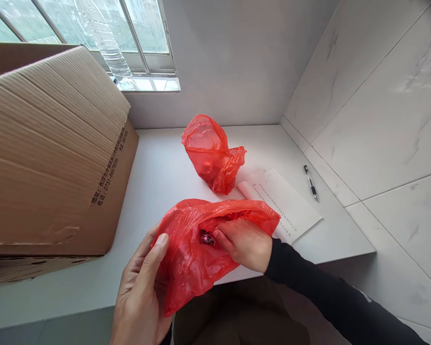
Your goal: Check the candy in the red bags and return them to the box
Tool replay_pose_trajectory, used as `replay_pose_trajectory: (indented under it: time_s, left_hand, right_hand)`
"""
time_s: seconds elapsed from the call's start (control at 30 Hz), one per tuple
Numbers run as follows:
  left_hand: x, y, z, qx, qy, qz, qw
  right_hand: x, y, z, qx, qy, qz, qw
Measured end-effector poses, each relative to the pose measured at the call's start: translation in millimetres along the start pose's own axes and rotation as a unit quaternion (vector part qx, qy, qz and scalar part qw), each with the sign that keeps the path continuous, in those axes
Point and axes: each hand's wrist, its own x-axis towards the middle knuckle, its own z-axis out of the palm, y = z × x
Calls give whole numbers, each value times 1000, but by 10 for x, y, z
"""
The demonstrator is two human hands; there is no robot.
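Observation:
In the head view my left hand (pixel 143 287) grips the left edge of an opened red plastic bag (pixel 190 268), thumb on the near side and fingers behind. From the right, my right hand (pixel 246 242) reaches into the bag's mouth with its fingers curled together. At its thumb tip lies a small dark thing with pink markings (pixel 207 238), inside the bag. Whether the fingers grip it is hard to see, since the fingertips are partly hidden by the red film.
A second red plastic bag (pixel 210 163) stands farther back on the white table (pixel 158 172). Printed paper sheets (pixel 280 206) and a pen (pixel 311 183) lie to the right. A large cardboard box (pixel 53 158) fills the left. A clear bottle (pixel 107 43) stands on the windowsill.

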Motion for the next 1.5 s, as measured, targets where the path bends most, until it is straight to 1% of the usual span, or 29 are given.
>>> replay_pose_trajectory:
  time_s: [0.07,0.2,0.27,0.37,0.43,0.57,0.67,0.8,0.9,0.97,1.03,1.07,1.13,1.2,1.3,1.5]
  left_hand:
    - [-7,2,1,-1,6,3,1000]
    - [-35,25,32,-6,5,4,1000]
    - [-48,34,49,-9,-4,4,1000]
    - [-61,30,56,-8,-17,-3,1000]
    - [-63,24,54,-7,-8,-10,1000]
    - [-61,24,58,-11,18,-22,1000]
    - [-63,35,48,-12,4,-24,1000]
    - [-61,41,6,-3,-8,-4,1000]
    - [-56,32,3,-4,-8,4,1000]
    - [-57,28,14,-3,-18,5,1000]
    - [-59,33,24,0,-25,8,1000]
    - [-60,37,27,2,-26,7,1000]
    - [-62,46,30,4,-20,7,1000]
    - [-64,48,31,6,-25,5,1000]
    - [-63,33,24,8,-40,6,999]
    - [-55,24,-3,11,-40,16,999]
  right_hand:
    - [-28,14,-47,-11,-12,3,1000]
    - [-71,64,-74,-110,-4,66,992]
    - [-83,97,-59,-162,-15,76,984]
    - [-95,118,-21,-200,-40,78,976]
    - [-89,100,12,-205,-36,70,976]
    - [-6,23,97,-185,-1,27,982]
    - [64,-4,126,-150,16,14,988]
    - [58,26,49,-68,41,15,997]
    - [13,51,-41,-14,11,-5,1000]
    - [-19,56,-84,-29,12,7,999]
    - [-48,57,-102,-89,21,24,995]
    - [-61,59,-99,-126,14,27,992]
    - [-80,69,-74,-183,-21,26,983]
    - [-90,84,-37,-212,-46,35,976]
    - [-100,99,4,-222,-45,48,973]
    - [-129,74,-29,-191,-4,52,980]
